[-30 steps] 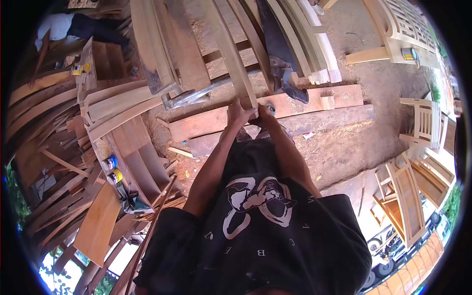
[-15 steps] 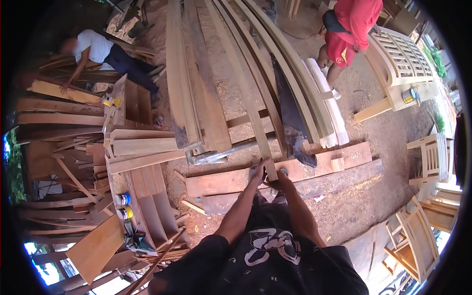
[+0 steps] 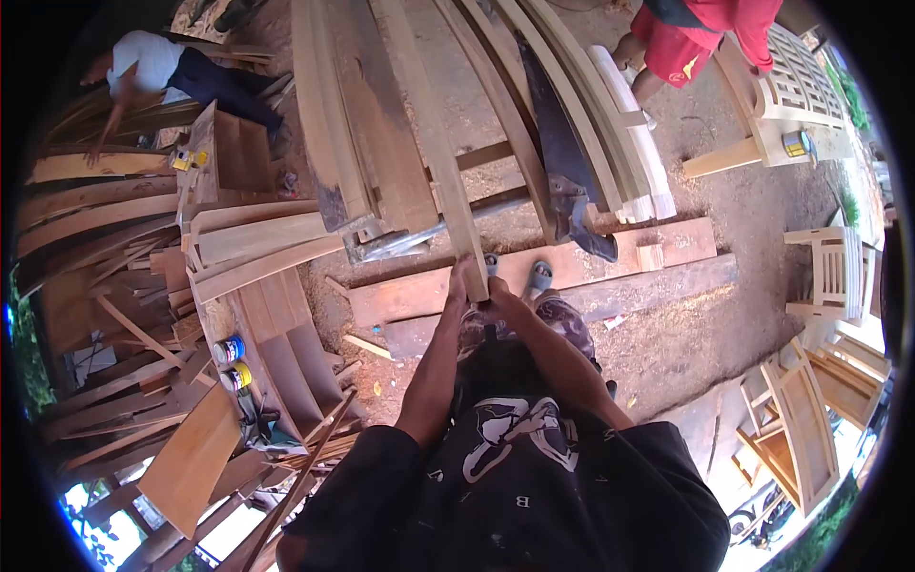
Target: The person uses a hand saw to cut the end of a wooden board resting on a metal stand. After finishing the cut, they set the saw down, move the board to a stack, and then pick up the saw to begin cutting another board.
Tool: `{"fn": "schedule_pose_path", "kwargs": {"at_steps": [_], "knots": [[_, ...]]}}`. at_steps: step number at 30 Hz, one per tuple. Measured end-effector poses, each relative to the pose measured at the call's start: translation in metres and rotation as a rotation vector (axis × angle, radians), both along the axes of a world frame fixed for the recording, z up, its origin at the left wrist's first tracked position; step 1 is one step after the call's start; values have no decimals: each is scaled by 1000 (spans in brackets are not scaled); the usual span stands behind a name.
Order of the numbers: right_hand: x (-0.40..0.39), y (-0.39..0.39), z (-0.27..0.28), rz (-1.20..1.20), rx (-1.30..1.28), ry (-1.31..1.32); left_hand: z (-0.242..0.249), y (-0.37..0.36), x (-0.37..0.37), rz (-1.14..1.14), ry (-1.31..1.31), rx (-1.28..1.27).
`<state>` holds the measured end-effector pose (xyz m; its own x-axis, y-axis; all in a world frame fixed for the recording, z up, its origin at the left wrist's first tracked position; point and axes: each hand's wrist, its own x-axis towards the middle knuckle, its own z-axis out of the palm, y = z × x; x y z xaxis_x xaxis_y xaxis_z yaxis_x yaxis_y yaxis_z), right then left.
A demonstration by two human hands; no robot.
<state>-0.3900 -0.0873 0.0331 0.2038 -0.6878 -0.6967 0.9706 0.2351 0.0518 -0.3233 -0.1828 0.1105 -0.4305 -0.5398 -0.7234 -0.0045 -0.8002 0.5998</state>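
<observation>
A long, narrow wooden plank point(image 3: 446, 172) runs away from me over the rack of lumber, and both my hands are closed on its near end. My left hand point(image 3: 462, 278) grips the left edge. My right hand point(image 3: 501, 301) wraps the right side and the end, with its fingers partly hidden under the wood. Left of this plank lie wide boards point(image 3: 381, 133). To its right are more long planks point(image 3: 572, 114) and a dark metal piece point(image 3: 572, 205). A metal bar point(image 3: 415, 238) crosses beneath the lumber.
Two boards point(image 3: 667, 281) lie on the sawdust-covered ground near my sandalled feet. A person in red point(image 3: 691, 48) stands by a slatted wooden frame point(image 3: 801, 86); another in a white shirt point(image 3: 148, 67) bends over lumber. Paint cans point(image 3: 229, 350) and shelving point(image 3: 295, 381) are left, chairs point(image 3: 796, 429) right.
The near end of the plank has shifted left with both hands holding it. The head view has moved, and the person at the left has leaned further over the lumber.
</observation>
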Motion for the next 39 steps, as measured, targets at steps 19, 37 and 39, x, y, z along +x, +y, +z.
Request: {"fn": "schedule_pose_path", "kwargs": {"at_steps": [19, 37, 39], "knots": [[-35, -19, 49, 940, 48, 1552, 31, -50, 53, -444, -560, -933], [-146, 11, 216, 630, 620, 2396, 74, -129, -48, -1146, 17, -1811], [-129, 11, 218, 455, 627, 2317, 76, -132, -49, -1187, 7, -1844]]}}
